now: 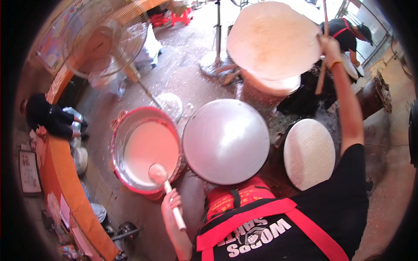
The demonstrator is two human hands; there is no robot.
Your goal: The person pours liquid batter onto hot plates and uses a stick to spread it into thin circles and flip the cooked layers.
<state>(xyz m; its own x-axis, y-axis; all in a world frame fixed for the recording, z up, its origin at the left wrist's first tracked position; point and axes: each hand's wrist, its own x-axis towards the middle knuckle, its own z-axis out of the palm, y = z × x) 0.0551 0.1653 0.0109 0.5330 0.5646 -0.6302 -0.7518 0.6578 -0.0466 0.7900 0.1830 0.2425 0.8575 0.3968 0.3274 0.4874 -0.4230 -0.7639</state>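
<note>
My left hand grips the white handle of a ladle, whose head is over the pale batter in a red-rimmed basin. My right hand is raised at upper right, closed on a long wooden stick, beside the edge of a large round thin pale sheet above a round stack. A round silver metal lid or plate lies in the middle. A pale round sheet covers a dark-rimmed griddle to its right.
A standing fan is at upper left. An orange counter runs along the left, with a person in dark clothes beside it. Another person bends at upper right, near a charred log. A metal pole stands at top centre.
</note>
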